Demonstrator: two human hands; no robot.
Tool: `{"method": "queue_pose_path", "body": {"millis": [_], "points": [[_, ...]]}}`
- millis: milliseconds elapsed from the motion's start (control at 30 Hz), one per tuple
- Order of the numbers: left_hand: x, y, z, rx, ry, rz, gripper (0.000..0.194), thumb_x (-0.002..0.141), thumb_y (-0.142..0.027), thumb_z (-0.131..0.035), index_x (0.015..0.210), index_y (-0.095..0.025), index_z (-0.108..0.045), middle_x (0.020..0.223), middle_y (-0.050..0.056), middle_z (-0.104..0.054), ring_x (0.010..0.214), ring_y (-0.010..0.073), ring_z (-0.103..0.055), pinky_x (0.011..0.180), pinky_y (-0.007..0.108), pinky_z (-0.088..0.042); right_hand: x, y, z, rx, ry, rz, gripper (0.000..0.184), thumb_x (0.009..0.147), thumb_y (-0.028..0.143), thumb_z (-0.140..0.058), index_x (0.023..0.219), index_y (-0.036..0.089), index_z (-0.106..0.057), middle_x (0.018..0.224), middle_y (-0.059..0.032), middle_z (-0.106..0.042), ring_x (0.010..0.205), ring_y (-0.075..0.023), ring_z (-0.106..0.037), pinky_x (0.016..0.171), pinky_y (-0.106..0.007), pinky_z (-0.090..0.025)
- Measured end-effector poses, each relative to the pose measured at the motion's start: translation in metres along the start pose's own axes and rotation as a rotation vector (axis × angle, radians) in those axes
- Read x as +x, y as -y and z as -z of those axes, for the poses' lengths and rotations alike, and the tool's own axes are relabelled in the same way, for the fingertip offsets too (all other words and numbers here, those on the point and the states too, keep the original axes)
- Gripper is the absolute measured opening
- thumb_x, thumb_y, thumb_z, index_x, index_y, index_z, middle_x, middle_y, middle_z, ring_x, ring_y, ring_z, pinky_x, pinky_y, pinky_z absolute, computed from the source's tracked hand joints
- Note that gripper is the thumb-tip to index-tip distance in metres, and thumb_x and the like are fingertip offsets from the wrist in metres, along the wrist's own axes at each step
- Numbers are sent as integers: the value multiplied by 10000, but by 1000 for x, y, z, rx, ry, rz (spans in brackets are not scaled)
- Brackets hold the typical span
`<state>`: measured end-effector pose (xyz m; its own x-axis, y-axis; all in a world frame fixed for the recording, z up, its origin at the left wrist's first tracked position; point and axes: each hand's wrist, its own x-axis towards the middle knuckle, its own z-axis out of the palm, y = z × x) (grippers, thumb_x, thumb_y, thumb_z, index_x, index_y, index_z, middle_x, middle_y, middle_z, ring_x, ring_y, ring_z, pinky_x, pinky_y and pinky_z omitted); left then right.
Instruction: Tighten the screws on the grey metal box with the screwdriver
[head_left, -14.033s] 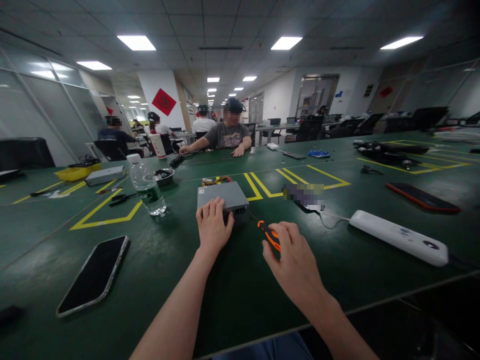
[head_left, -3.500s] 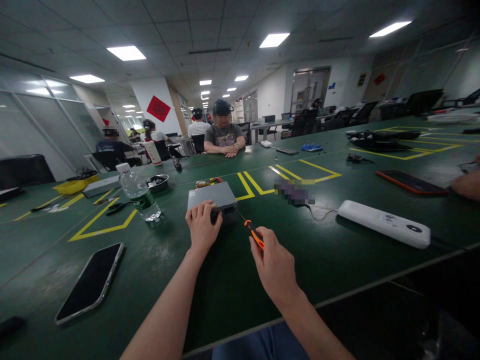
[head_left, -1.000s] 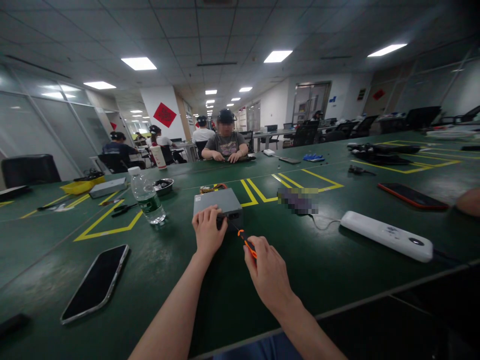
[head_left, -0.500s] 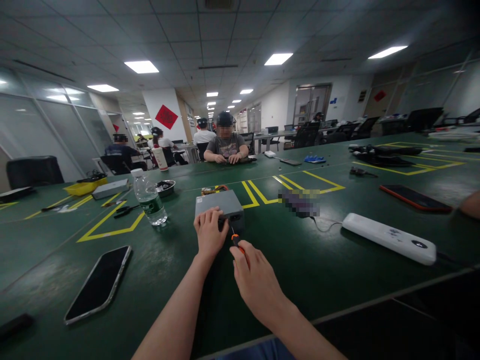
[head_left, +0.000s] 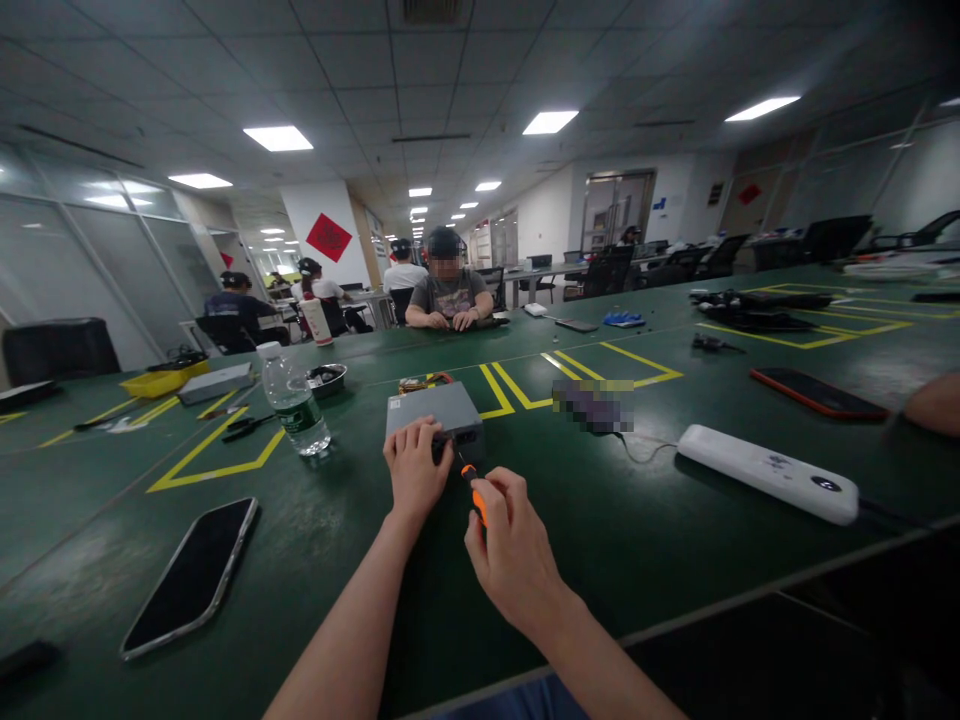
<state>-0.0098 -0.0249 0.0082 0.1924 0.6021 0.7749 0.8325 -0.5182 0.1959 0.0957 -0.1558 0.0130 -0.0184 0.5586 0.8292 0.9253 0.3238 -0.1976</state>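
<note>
A grey metal computer power supply (head_left: 435, 401) lies on the green table in front of me, with a bundle of coloured wires (head_left: 424, 382) behind it. My left hand (head_left: 417, 465) holds its near left side, fingers over the top edge and thumb at the front face. In my right hand (head_left: 514, 555) is a screwdriver (head_left: 477, 497) with an orange and black handle, gripped between thumb and fingers. Its thin shaft points up at the front face of the power supply, beside my left thumb. Whether the tip sits in a screw, I cannot make out.
Left of the power supply stands a water bottle (head_left: 293, 405), with a round metal dish (head_left: 328, 379) behind it. A phone (head_left: 191, 577) lies near left. To the right are a white power bank-like device (head_left: 765, 474) and an orange-edged phone (head_left: 817, 393). Across sits a person (head_left: 450, 290).
My right hand has turned around the screwdriver, so more of the orange handle shows. My left hand and the power supply keep their places; the whole view has shifted slightly.
</note>
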Motion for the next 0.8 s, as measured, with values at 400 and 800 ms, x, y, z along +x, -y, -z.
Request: {"method": "queue_pose_path", "body": {"millis": [400, 800], "points": [[-1, 1, -3, -4, -1, 11, 188, 788, -292, -514, 967, -242, -545, 1116, 47, -594, 1055, 235, -485, 950, 419, -267, 3, -2, 6, -39, 124, -22, 251, 892, 303, -380, 1011, 152, -542, 886, -87, -515, 694, -163, -517, 626, -284, -446], [1, 1, -1, 18, 13, 14, 190, 789, -292, -523, 970, -240, -552, 1110, 47, -598, 1048, 234, -488, 951, 422, -275, 33, -32, 14, -131, 167, 562, 186, 897, 278, -409, 976, 211, -563, 814, -65, -577, 694, -157, -533, 655, -286, -407]]}}
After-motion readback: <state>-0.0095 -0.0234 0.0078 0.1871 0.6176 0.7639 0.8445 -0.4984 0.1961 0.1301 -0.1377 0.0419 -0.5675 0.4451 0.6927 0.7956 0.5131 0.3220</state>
